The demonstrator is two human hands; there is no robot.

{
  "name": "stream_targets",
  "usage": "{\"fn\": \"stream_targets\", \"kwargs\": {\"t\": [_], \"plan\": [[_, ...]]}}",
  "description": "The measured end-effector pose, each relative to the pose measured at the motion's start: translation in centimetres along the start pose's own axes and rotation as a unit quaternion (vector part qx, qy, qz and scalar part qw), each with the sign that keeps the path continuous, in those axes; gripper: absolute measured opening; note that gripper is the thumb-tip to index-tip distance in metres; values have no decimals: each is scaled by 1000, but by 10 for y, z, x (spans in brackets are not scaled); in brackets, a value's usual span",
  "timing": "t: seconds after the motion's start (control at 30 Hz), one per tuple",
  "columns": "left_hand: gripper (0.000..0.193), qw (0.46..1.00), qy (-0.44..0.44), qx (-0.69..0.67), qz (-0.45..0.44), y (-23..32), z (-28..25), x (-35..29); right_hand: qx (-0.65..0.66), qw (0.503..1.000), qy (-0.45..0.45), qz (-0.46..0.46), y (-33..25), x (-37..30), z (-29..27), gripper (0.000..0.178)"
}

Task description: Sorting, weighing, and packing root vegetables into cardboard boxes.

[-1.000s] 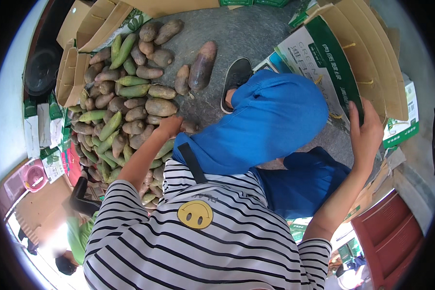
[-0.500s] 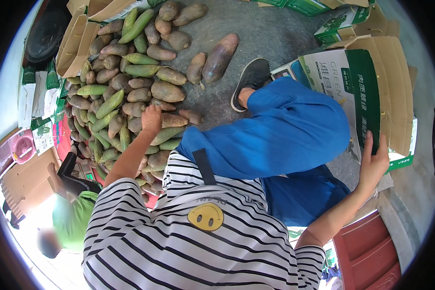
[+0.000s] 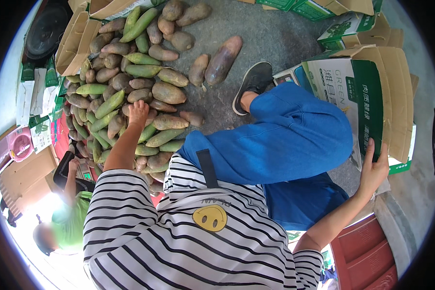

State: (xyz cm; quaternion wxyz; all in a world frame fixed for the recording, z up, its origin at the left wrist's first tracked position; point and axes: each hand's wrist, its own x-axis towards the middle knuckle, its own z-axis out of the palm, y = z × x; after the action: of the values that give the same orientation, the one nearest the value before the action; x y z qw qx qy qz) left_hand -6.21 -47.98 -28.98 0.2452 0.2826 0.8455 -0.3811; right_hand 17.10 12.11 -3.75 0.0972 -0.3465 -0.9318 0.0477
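Note:
A big heap of long green and soil-brown radishes point(image 3: 125, 70) lies on the floor to my left. My left hand point(image 3: 138, 114) rests on top of it, fingers apart over the brown radishes; none is lifted. Beside that hand are a green radish point(image 3: 110, 104) and a pale brown one point(image 3: 170, 122). My right hand point(image 3: 375, 166) is closed on the lower edge of a green and white cardboard box point(image 3: 343, 87), thumb and fingers at its side. The box's brown flaps point(image 3: 396, 101) stand out to the right; its inside is hidden.
Two radishes point(image 3: 222, 60) lie apart on the grey floor point(image 3: 256, 34), near my black shoe point(image 3: 253, 84). More cardboard boxes point(image 3: 350, 29) stand at the far right and far left. A person in a green top point(image 3: 70, 220) is at the lower left. A red plastic surface point(image 3: 367, 246) shows at the lower right.
My left hand has moved a little left over the heap and its fingers have spread. My right hand stays on the box. The person in green has shifted an arm.

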Motion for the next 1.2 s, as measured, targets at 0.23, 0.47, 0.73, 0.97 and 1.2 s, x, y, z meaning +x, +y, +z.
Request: {"fn": "stream_targets", "kwargs": {"t": [0.23, 0.47, 0.73, 0.97, 1.2], "plan": [[46, 999, -4, -20, -49, -3, 3, -6, 8, 1000, -13, -9, -9, 2, -8, 21], [63, 914, 163, -344, -139, 33, -81, -5, 8, 998, 30, -56, -1, -1, -7, 21], [63, 618, 429, -658, 24, 66, -302, 7, 26, 996, 44, -77, -2, -2, -4, 17], [64, 405, 490, -697, 332, 97, -527, -48, 43, 994, 45, -95, -4, -4, -6, 16], [51, 561, 397, -609, 396, 131, -518, -9, 41, 994, 37, -90, -5, -5, -7, 17]]}}
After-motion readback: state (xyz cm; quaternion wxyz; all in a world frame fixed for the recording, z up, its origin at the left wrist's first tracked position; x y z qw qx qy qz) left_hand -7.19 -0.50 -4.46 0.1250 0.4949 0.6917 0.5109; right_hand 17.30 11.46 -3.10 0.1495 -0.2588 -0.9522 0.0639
